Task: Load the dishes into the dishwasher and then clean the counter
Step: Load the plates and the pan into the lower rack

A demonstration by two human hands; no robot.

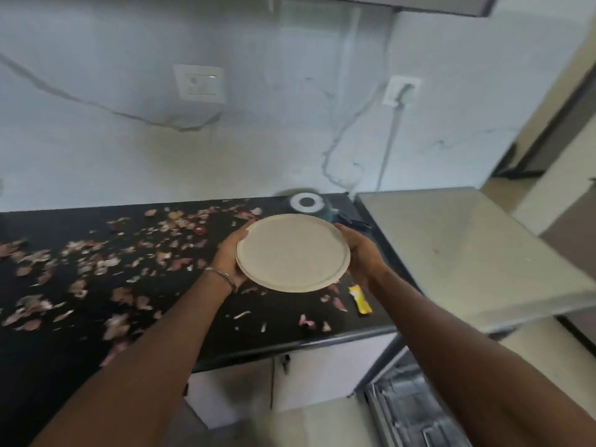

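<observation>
Both hands, left hand point(230, 258) and right hand point(361, 253), clasp the beige plate point(293, 253) mid-frame by its rims; loosening either risks a drop

Both arms are reaching forward from the lower edge of the view, bare to the elbow, and they are coming closer together toward the hands. The left hand point(229, 253) is gripping the left edge of a round beige plate point(292, 253), with the fingers going under it and the thumb lying at the rim. A thin metal bracelet point(222, 273) is sitting on the left wrist. The right hand point(359, 253) is gripping the opposite edge in the same way, its palm turned inward. Both hands are holding the plate tilted toward the camera.
</observation>
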